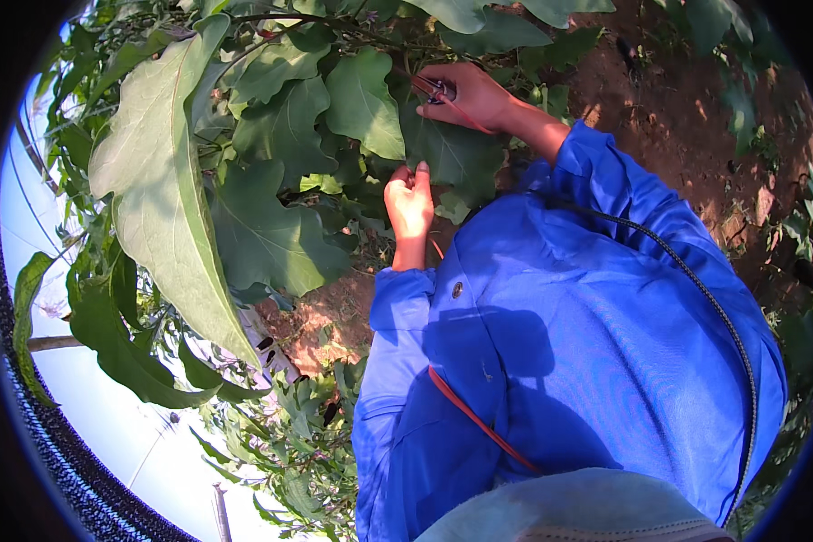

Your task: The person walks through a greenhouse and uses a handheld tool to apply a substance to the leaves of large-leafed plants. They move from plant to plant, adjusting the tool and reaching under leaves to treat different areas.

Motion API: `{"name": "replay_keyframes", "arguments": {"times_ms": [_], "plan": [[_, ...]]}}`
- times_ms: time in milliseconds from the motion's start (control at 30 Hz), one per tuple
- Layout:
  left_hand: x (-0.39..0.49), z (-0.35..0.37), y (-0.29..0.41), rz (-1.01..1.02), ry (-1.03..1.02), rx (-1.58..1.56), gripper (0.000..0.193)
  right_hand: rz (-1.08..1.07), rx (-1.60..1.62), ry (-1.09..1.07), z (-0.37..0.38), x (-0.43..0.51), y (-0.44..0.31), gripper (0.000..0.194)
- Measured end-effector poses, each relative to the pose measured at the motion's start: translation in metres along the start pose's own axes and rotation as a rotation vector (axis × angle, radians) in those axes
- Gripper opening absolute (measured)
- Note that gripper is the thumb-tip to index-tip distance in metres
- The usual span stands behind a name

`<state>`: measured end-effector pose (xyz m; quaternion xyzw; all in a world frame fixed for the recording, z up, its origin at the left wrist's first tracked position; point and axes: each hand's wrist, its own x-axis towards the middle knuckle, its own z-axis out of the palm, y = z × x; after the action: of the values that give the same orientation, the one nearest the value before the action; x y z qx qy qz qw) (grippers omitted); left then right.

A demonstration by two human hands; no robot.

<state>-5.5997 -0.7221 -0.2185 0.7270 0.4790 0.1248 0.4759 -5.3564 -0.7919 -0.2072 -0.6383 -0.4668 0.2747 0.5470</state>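
Note:
My right hand (466,99) grips small metal snips (438,91) among the leaves of an eggplant-like plant (368,101). A thin red cord (467,116) runs from the snips along my wrist. Lower and to the left, my left hand (410,204) is raised with the thumb up and the fingers curled, just under a leaf tip. Whether anything is between those fingers is hidden. A broad dark leaf (452,150) hangs between the two hands. Both arms wear blue sleeves (401,305).
A large pale leaf (159,156) hangs close at the left. Reddish-brown soil (657,101) lies at the right, with more plants beyond. A black cord (698,271) and a red strap (477,420) cross my blue jacket (582,325). Dark elongated objects (265,343) show at lower left.

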Motion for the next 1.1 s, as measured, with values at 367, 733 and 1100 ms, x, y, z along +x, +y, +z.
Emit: {"name": "replay_keyframes", "arguments": {"times_ms": [367, 733, 1100], "plan": [[0.002, -0.001, -0.010, -0.016, 0.008, -0.023, 0.039, -0.023, -0.035, 0.008, -0.001, 0.003, 0.008, 0.034], [0.003, -0.002, -0.007, -0.034, 0.025, 0.062, 0.041, -0.015, 0.010, -0.047, -0.009, 0.007, 0.002, 0.035], [0.001, -0.003, 0.002, -0.046, 0.004, -0.008, 0.038, -0.045, 0.022, 0.015, 0.005, 0.009, 0.008, 0.031]]}}
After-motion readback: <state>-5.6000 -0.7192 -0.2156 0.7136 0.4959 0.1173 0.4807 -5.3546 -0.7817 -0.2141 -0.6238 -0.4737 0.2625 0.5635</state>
